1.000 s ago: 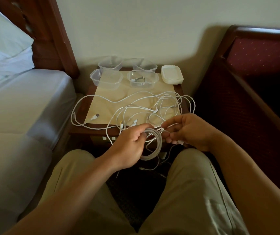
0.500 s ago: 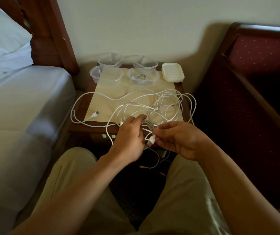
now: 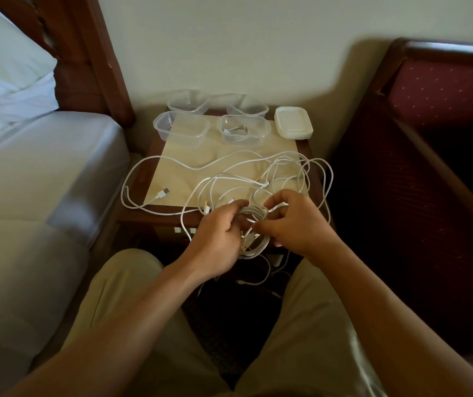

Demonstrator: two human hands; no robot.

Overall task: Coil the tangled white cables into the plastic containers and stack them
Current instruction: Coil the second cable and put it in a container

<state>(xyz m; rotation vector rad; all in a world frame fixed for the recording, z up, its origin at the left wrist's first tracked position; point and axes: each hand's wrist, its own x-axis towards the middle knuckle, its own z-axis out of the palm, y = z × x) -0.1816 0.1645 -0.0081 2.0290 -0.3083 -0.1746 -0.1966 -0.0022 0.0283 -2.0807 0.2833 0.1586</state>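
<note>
A coiled white cable (image 3: 255,242) hangs between both hands at the nightstand's front edge. My left hand (image 3: 218,233) grips the coil's left side, and my right hand (image 3: 295,222) pinches its upper right turn. Tangled white cables (image 3: 246,179) sprawl over the nightstand (image 3: 172,167), some hanging off the front. One clear container (image 3: 243,130) holds a coiled cable. An empty clear container (image 3: 182,128) stands to its left. Two more clear containers (image 3: 189,100) (image 3: 246,104) stand behind them. A stack of white lids (image 3: 294,122) sits at the back right.
A bed with white sheets (image 3: 43,181) and a pillow (image 3: 6,58) lies on the left. A dark red upholstered chair (image 3: 429,153) stands on the right. My knees in beige trousers are below the hands.
The hands moved closer together. The coil, hanging open from my left hand a second ago, is now bunched tighter between both hands, with my right hand shifted onto its upper turn.
</note>
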